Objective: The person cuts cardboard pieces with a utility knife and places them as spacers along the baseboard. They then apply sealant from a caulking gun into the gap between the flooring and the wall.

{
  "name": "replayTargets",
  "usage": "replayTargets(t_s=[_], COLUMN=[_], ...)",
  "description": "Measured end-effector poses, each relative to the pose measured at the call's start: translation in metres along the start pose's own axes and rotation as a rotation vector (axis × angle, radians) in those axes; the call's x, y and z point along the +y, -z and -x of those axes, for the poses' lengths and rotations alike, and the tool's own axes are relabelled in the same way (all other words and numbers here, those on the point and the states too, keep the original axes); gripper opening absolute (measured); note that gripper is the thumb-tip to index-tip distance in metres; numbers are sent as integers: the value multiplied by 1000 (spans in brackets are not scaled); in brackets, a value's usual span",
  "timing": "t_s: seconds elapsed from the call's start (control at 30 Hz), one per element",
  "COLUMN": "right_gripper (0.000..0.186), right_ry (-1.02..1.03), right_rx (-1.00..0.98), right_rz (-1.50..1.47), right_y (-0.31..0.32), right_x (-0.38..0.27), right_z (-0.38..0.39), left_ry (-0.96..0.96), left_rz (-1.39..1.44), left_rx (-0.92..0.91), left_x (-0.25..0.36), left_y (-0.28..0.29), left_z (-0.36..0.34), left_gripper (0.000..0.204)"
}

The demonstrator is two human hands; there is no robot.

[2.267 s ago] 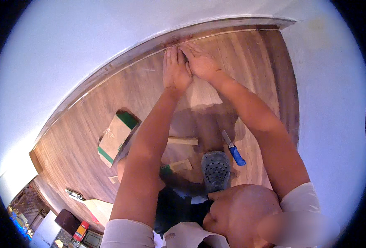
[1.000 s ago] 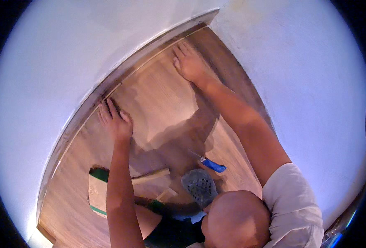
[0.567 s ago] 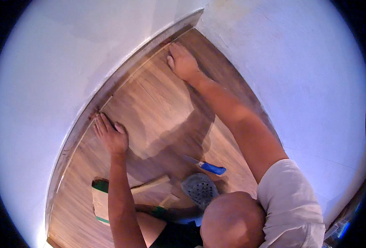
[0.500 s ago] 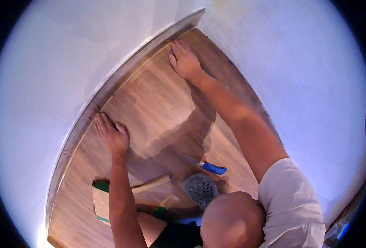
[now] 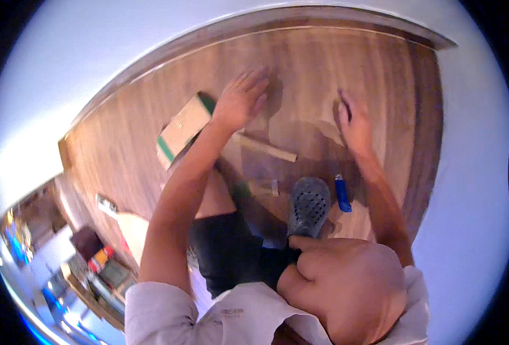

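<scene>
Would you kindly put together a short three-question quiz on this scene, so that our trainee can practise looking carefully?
1. True or false: the grey clog is to the left of the tool on the floor.
2. Multiple choice: which of these is nearest to the left hand? A) the tool; B) the cardboard box; C) the grey clog.
3. Fill the blank: the tool, which lies nearer to the right hand than to the left hand, has a ____ handle.

Key: 1. True; 2. B; 3. blue.
</scene>
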State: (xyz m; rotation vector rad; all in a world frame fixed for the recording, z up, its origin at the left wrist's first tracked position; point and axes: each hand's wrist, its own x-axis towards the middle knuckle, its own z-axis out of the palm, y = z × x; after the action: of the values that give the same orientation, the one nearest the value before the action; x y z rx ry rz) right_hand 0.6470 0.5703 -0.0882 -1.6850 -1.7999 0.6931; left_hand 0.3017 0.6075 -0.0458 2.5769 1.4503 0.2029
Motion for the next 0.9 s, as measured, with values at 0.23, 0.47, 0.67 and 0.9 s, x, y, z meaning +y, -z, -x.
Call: replayTargets(t_s=[0.23, 0.47, 0.67, 0.9], right_gripper=[34, 35, 36, 22], right_ry=[278, 602, 770, 630], right_rx=[-193, -551, -729, -997], right_rz=[-60, 16, 213, 105], right_y=[-56, -79, -121, -133], right_x=[-62, -100, -147, -187], right_z=[110, 114, 168, 160], left_ry=[688, 848, 753, 522], left_rz=[42, 150, 266, 164], left_rx=[-66, -373, -452, -157], left_x=[-99, -72, -5, 52], left_y=[121, 144, 71, 83], left_z=[265, 392, 478, 475], left_gripper=[33, 34, 39, 72])
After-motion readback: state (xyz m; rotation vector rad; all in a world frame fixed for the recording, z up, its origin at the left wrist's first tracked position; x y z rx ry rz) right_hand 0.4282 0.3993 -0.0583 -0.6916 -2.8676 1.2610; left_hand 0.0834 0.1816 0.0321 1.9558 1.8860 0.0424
